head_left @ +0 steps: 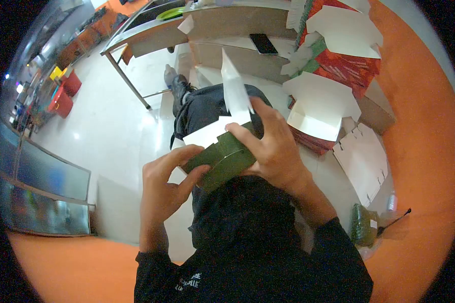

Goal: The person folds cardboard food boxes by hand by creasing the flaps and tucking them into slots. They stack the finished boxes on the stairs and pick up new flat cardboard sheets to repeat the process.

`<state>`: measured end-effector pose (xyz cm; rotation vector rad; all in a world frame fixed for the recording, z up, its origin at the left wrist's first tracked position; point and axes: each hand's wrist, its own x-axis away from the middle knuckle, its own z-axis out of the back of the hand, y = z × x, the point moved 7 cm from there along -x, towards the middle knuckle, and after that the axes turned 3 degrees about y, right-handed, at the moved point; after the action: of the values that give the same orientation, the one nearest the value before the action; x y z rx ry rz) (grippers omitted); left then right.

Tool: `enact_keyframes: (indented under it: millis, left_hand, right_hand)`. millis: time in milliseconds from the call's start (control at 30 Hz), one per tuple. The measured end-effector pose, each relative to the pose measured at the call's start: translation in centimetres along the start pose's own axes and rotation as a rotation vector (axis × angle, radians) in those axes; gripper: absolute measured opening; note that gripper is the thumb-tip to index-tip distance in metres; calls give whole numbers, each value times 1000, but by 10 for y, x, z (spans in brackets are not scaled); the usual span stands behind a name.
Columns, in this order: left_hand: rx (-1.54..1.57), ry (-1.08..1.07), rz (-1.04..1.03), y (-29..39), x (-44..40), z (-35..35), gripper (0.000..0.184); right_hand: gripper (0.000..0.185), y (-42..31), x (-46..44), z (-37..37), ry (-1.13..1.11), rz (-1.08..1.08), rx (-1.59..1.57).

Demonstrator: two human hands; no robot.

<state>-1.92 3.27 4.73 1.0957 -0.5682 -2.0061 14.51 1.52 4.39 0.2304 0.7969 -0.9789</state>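
Note:
Over my lap I hold a folding cardboard box (220, 164), dark green outside and white inside. One white flap (233, 86) stands up at its far side. My left hand (172, 179) grips the box's left end, thumb on the green wall and fingers over the edge. On the other end is my right hand (275, 149), its thumb on the green wall and its index finger raised near the upright flap. The rest of the right fingers are partly hidden behind the box.
Opened boxes, white inside with red patterned sides (316, 116), are stacked at the right beside a flat white box sheet (361, 164). A black phone (263, 44) lies ahead. A metal-legged table (131, 81) is at upper left; a green packet (364, 225) lies lower right.

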Motion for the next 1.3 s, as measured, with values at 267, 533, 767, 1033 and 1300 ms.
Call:
enact_keyframes:
  millis: [267, 533, 767, 1033, 1300]
  left_hand:
    - [100, 1, 52, -13, 2, -4, 19]
    - [47, -267, -119, -45, 5, 17, 49]
    - [224, -399, -222, -35, 25, -3, 29]
    - [22, -546, -94, -18, 22, -16, 12]
    - [279, -617, 153, -34, 18, -29, 14]
  right_hand:
    - [72, -5, 8, -13, -67, 86, -108]
    - [83, 51, 6, 37, 65, -144, -401]
    - [72, 79, 11, 11, -40, -211, -865]
    - [55, 6, -12, 28, -51, 38, -323]
    - [36, -29, -10, 9, -135, 155, -374]
